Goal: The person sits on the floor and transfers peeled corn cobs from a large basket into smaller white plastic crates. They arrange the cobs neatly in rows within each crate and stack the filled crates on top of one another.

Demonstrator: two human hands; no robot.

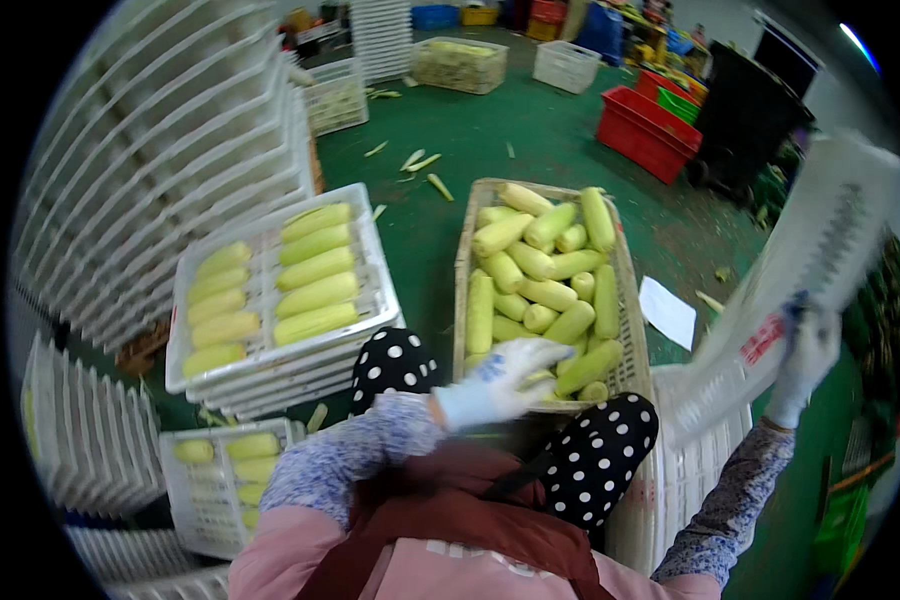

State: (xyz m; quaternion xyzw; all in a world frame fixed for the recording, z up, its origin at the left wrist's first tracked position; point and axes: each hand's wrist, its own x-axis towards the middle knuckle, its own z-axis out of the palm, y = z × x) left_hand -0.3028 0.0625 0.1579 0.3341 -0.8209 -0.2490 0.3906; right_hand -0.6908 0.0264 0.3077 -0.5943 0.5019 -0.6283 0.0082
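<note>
Wicker basket (pixel 625 300) before you brims with peeled corn cobs (pixel 540 290); your left hand (pixel 495 380) rests spread on them. Your right hand (pixel 805 360) clamps a raised white tray (pixel 820 250). Left, another white tray (pixel 370 240) holds aligned cobs.

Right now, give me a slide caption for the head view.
Gloved left hand reaches into a corn basket while the right hand lifts a white tray.

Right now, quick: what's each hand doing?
Left hand: gloved, reaching over the corn in the basket; grip cannot be told.
Right hand: closed on a white tray, raised.
</note>
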